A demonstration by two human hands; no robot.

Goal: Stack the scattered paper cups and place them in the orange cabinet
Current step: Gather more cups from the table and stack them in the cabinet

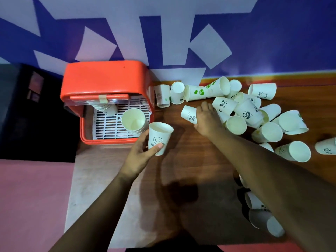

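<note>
My left hand (141,157) grips an upright white paper cup with a smiley face (159,138), just in front of the orange cabinet (105,82). The cabinet stands open; a stack of cups (133,121) sits on its white slatted rack and another stack (107,108) lies further inside. My right hand (207,120) reaches over the wooden table (190,170) and holds a tipped cup with a percent sign (189,114). Several loose cups (245,110) lie scattered to the right of it.
More cups (177,92) lie along the blue and white wall (181,33) at the back. A few cups (261,217) lie under my right forearm near the table's front edge. Left of the table the pink floor (32,197) and a dark unit (27,106) show.
</note>
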